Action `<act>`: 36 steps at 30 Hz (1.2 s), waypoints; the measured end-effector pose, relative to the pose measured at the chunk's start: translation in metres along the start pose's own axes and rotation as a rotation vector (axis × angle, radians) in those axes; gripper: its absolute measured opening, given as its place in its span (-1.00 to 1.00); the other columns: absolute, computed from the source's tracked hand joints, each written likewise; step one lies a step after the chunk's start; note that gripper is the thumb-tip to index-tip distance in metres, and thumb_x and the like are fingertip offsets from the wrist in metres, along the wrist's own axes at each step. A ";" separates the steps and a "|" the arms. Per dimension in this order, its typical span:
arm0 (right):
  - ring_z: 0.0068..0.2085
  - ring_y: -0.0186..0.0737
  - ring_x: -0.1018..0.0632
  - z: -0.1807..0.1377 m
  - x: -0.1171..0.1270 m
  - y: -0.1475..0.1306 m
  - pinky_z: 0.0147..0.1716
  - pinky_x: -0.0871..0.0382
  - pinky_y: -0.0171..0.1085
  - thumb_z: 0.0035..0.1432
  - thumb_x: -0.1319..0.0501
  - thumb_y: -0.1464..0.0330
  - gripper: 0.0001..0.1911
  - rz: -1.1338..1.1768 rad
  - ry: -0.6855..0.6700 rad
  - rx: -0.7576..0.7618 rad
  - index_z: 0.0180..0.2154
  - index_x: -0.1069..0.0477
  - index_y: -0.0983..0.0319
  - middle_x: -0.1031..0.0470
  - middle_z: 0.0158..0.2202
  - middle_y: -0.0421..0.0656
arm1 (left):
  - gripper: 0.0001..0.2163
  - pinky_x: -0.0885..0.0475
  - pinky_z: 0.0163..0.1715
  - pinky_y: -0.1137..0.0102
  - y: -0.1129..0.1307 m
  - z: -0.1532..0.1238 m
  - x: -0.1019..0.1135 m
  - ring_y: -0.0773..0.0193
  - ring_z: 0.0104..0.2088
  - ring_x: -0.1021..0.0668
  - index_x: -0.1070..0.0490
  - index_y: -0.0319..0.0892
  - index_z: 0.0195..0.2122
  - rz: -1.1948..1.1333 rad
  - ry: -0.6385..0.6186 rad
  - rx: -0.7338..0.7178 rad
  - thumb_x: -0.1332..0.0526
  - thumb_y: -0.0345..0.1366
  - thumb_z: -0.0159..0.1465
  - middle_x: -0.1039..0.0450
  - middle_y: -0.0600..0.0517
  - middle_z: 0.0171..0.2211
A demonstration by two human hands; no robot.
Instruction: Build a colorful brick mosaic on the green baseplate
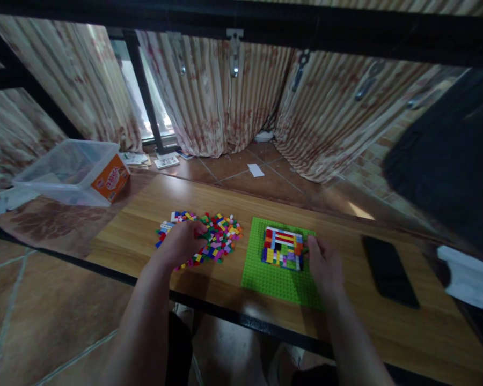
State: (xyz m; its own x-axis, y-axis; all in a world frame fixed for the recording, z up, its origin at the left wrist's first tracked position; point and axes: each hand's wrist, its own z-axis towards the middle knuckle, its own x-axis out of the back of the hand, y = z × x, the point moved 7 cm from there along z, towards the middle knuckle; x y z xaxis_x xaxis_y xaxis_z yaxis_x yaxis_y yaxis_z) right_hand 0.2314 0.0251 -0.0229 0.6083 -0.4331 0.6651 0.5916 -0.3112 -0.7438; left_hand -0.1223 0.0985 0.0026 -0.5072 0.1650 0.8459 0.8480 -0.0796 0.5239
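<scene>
A heap of loose, many-coloured toy building bricks (pixel 221 238) lies on the wooden table. Over its left part is my left hand (pixel 183 241), fingers curled down among the bricks; whatever they grip is hidden. To the right sits a green baseplate (pixel 260 281) bearing a low, roughly square build of coloured bricks (pixel 284 247), with red and white stripes toward the back and a dark gap near the middle. My right hand (pixel 324 262) is at the right edge of the build, above the plate, its fingers bent together. Anything small between them cannot be made out.
A black phone (pixel 390 271) lies on the table (pixel 137 230) at the right, with white paper (pixel 467 273) beyond it. A clear plastic bin (pixel 72 171) with an orange label stands at the left. Curtains (pixel 253 96) hang behind; a dark bar crosses the top.
</scene>
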 end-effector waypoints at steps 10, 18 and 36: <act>-0.36 -0.03 -0.56 0.002 -0.002 0.008 -0.35 -0.31 -0.19 0.19 0.06 -0.11 -0.30 0.057 0.001 0.009 -0.20 -0.55 0.33 -0.60 -0.36 0.03 | -0.84 -0.34 -0.42 0.39 -0.002 0.005 -0.004 0.19 -0.44 -0.56 -0.54 -0.17 -0.38 0.076 -0.031 -0.024 -0.19 -0.31 0.07 -0.56 0.04 -0.48; -0.35 -0.05 -0.57 0.003 0.000 0.007 -0.33 -0.34 -0.19 0.21 0.05 -0.09 -0.32 0.122 0.033 0.012 -0.15 -0.55 0.33 -0.62 -0.30 0.04 | -0.67 -0.48 -0.28 0.33 0.009 0.007 0.005 0.13 -0.27 -0.59 -0.51 -0.22 -0.15 -0.334 0.057 -0.148 -0.21 -0.11 0.17 -0.61 -0.06 -0.26; -0.26 -0.07 -0.58 -0.001 -0.003 -0.003 -0.20 -0.40 -0.17 0.23 0.01 0.07 -0.45 0.096 -0.003 0.025 -0.11 -0.55 0.32 -0.63 -0.23 0.01 | -0.71 -0.49 -0.06 0.25 0.129 -0.024 -0.079 0.17 -0.10 -0.58 -0.42 -0.13 0.03 -0.265 0.044 -0.563 -0.16 -0.44 0.29 -0.53 -0.06 -0.08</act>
State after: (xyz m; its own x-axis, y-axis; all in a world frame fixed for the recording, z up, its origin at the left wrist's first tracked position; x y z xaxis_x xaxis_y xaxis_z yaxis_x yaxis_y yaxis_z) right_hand 0.2276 0.0268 -0.0222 0.6644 -0.4578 0.5907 0.5431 -0.2473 -0.8025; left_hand 0.0231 0.0515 0.0053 -0.7054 0.2101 0.6769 0.4877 -0.5492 0.6787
